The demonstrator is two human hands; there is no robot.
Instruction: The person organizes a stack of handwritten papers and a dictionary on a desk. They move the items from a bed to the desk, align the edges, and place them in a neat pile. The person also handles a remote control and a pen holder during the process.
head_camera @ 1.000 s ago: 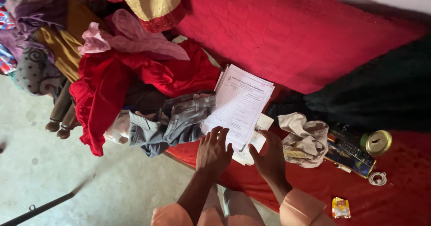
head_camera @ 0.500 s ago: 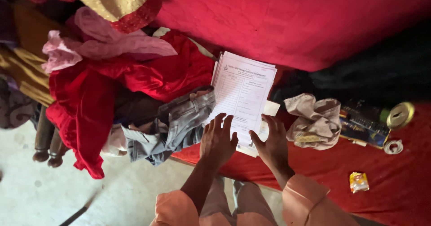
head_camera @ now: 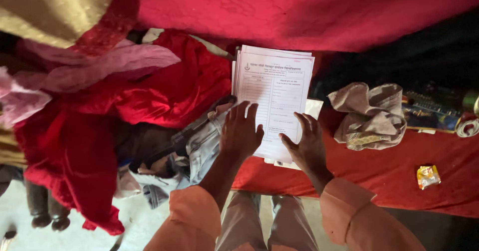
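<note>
I am pressing my left hand (head_camera: 241,131) and right hand (head_camera: 308,143), both spread flat, onto the stack of white printed paper forms (head_camera: 274,99) lying at the red-covered bed's (head_camera: 379,166) near edge, beside grey trousers (head_camera: 199,148).

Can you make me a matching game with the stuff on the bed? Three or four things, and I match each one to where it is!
Things:
1. papers
2. jeans
3. beige cloth
4. yellow packet

Places:
A. alone on the red sheet, far right
B. under both hands
C. hanging off the bed edge, left of the papers
D. crumpled just right of the papers

Pairs: 1-B, 2-C, 3-D, 4-A
</note>
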